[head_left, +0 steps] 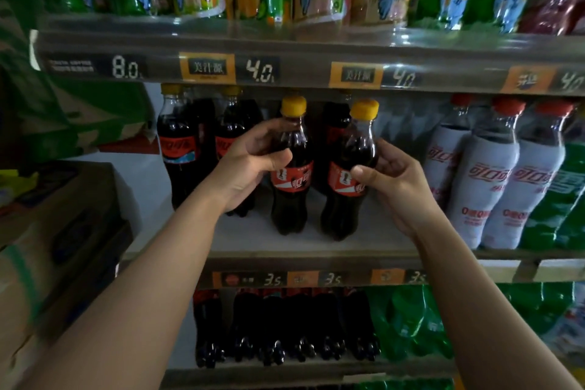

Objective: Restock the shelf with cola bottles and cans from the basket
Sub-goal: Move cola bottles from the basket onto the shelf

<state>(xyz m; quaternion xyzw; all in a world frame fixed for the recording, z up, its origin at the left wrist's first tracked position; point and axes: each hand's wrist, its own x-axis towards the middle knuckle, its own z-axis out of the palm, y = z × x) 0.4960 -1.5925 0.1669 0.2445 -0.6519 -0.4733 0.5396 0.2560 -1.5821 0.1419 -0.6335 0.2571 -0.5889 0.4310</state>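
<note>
Two cola bottles with yellow caps stand upright at the front of the middle shelf [316,247]. My left hand [253,158] grips the left cola bottle [291,187] round its upper body. My right hand [389,177] holds the right cola bottle [343,196] at its shoulder, thumb on the red label. More cola bottles [180,149] stand behind and to the left on the same shelf. The basket is out of view.
White-labelled cola bottles [493,187] and green bottles [563,199] fill the shelf's right side. Above hangs a price rail [285,66] under colourful drinks. Dark cola bottles [285,326] line the lower shelf. Cardboard boxes [57,231] stand at the left.
</note>
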